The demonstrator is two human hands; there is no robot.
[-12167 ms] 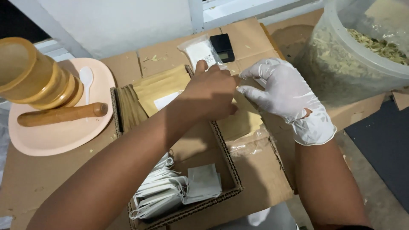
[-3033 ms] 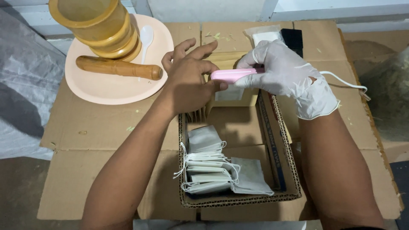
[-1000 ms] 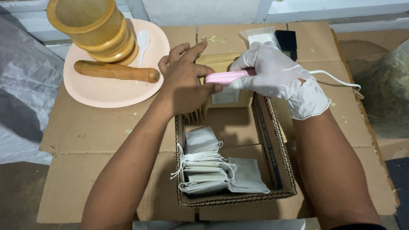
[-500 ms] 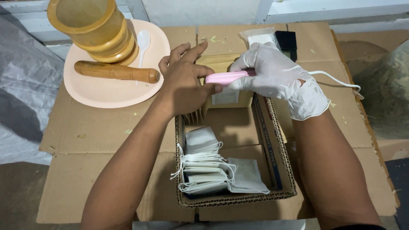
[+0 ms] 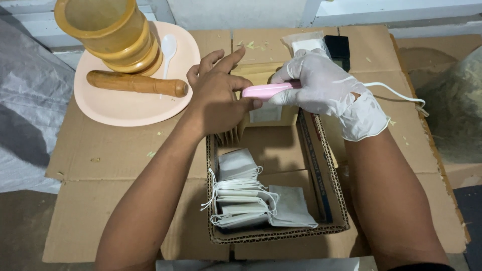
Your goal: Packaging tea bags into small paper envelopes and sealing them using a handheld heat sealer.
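Sealer (image 5: pixel 268 90), a slim pink bar, lies clamped across the top of a tan pouch (image 5: pixel 261 108) standing at the far end of the box (image 5: pixel 281 233). Left of it, the bare left hand (image 5: pixel 218 95) presses flat, fingers spread, apparently steadying the pouch. Right, the gloved right hand (image 5: pixel 326 88) grips the sealer closed, its white cord (image 5: pixel 396 95) trailing away.

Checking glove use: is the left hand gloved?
No, the left hand is bare; only the right hand, holding the pink tool, is gloved.
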